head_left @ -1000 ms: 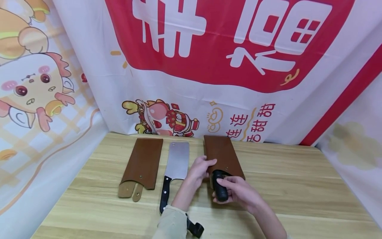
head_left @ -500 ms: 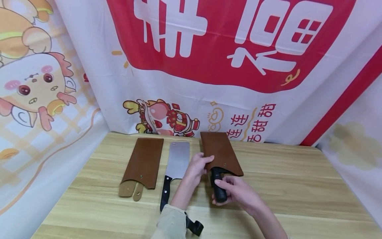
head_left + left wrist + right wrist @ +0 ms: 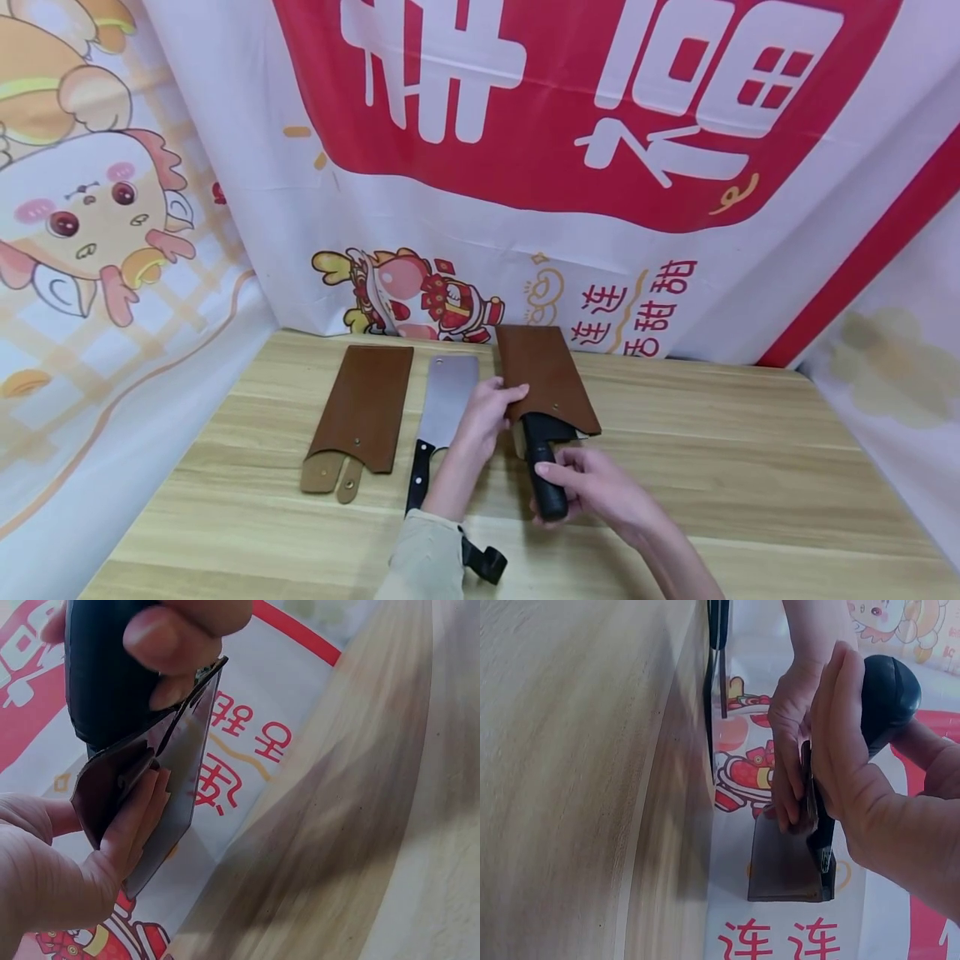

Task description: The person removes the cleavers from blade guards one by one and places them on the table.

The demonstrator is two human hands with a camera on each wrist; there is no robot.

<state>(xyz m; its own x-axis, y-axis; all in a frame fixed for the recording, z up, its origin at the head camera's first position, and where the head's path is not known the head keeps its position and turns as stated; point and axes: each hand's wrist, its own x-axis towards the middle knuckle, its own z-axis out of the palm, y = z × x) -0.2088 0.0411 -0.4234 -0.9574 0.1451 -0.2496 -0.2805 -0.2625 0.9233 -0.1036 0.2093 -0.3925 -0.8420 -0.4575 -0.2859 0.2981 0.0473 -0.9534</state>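
In the head view my left hand (image 3: 486,415) grips the left edge of a brown leather knife sheath (image 3: 542,367), thumb on its upper face. My right hand (image 3: 596,487) holds the black handle (image 3: 545,479) of a cleaver, thumb along the top. Nearly all of that cleaver's blade is hidden inside the sheath; the black collar and a sliver of metal show at its mouth. The left wrist view has fingers (image 3: 142,814) under the raised sheath (image 3: 176,814). Seen from the right wrist, the handle's rounded end (image 3: 900,690) sticks out above my palm.
A second cleaver (image 3: 450,400) with a riveted black handle lies left of my left forearm, which partly covers it. Further left lies another brown sheath (image 3: 360,408), its strap tabs towards me. The wooden table (image 3: 712,467) ends at a printed cloth backdrop (image 3: 750,275).
The gripped sheath has shifted up and slightly left with my left hand. More of the cleaver's black collar now shows at its mouth. My right hand keeps hold of the handle, slightly lower.
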